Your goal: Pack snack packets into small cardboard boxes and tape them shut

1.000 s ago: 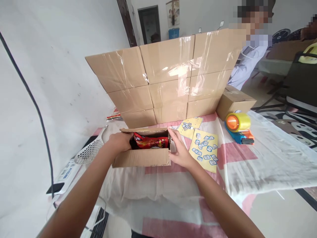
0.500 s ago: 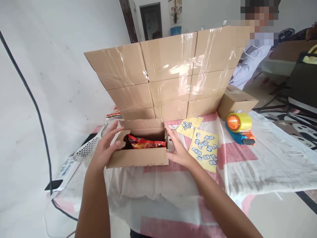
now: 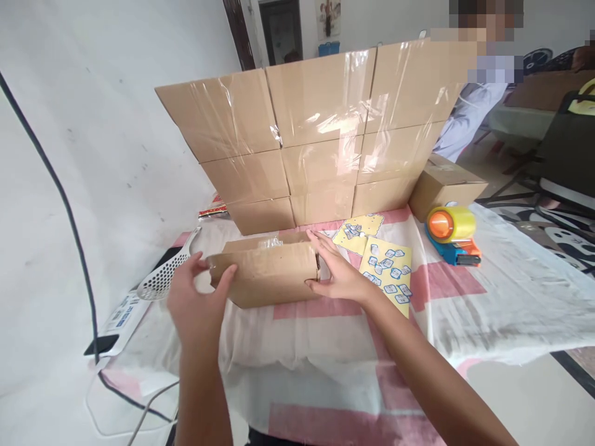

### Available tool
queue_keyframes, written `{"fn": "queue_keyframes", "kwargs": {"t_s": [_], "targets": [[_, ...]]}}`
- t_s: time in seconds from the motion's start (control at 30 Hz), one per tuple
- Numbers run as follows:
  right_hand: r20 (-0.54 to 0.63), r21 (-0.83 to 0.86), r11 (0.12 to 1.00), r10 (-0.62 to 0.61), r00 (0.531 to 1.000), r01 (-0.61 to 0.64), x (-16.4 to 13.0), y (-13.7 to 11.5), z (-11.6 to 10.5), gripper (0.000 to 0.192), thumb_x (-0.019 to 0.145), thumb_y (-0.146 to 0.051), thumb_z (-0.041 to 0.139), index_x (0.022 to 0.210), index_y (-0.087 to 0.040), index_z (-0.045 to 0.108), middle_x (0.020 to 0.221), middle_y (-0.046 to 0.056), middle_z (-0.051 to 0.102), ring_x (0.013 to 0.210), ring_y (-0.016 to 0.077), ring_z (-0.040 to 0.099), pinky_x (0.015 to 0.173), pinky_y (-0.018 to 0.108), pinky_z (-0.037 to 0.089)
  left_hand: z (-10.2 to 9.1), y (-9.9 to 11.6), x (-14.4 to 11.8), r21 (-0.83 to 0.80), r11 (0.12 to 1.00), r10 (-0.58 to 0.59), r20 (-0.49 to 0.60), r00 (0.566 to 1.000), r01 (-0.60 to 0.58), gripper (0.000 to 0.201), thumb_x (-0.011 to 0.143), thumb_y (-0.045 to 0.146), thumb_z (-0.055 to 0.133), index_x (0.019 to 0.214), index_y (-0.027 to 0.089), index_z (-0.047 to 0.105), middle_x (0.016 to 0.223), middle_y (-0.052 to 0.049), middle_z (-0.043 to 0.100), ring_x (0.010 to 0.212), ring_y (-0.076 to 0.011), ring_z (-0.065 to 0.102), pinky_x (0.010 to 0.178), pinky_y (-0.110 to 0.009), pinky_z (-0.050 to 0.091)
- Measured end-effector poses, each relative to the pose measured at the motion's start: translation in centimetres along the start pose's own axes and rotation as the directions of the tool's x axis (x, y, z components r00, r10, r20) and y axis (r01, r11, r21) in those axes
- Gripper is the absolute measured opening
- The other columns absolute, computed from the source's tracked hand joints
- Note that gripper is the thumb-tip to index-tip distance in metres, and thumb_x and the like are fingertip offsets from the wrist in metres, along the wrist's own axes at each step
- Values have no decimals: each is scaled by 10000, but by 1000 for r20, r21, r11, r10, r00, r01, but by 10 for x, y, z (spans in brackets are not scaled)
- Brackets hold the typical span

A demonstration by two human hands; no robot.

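A small cardboard box (image 3: 269, 285) sits on the cloth-covered table between my two hands. Its opening is hidden, and a cardboard panel stands across the side nearest me. My left hand (image 3: 198, 291) grips the box's left end, thumb on the near face and fingers behind the corner. At the right end, my right hand (image 3: 337, 272) has its thumb low on the near face and its fingers along the top edge. The red packets inside are out of sight now. Clear tape glints along the box's far top edge.
Behind stands a wall of taped cartons (image 3: 320, 118). To the right lie yellow sticker sheets (image 3: 388, 263), a tape dispenser (image 3: 453, 232) and another carton (image 3: 449, 179). A perforated ladle (image 3: 160, 282) and a power strip (image 3: 123, 316) lie left. A person (image 3: 474, 111) stands behind at right.
The box's near panel has come up, covering the opening and the red packets. My left hand has shifted slightly right; my right hand still holds the right end.
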State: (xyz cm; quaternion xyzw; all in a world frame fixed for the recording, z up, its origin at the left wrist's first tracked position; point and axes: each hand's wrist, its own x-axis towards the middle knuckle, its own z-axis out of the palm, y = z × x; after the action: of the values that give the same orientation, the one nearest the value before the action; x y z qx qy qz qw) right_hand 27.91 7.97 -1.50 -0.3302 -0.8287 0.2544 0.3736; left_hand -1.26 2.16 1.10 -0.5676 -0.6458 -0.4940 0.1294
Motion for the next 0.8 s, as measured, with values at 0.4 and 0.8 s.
{"fn": "queue_keyframes", "kwargs": {"t_s": [0.4,0.8], "targets": [[-349,-224,890,307,886,-396,-101,-3,-56,691,955,-373,597,1600,-320,356,1579,80,496,1466,316,456,1176,563,421,35,4,-29,48,874,479,87,874,-484,379,919,398,688,1265,245,657,1282,-71,739,1153,-322,667,1087,-497,376],[-356,-434,592,579,733,-679,-106,62,-122,320,937,-238,523,1140,-174,762,1082,130,765,889,248,723,833,377,573,41,1,-26,26,900,426,166,889,-436,522,856,429,753,1349,335,611,1249,-62,737,1149,-361,657,1085,-554,366]]}}
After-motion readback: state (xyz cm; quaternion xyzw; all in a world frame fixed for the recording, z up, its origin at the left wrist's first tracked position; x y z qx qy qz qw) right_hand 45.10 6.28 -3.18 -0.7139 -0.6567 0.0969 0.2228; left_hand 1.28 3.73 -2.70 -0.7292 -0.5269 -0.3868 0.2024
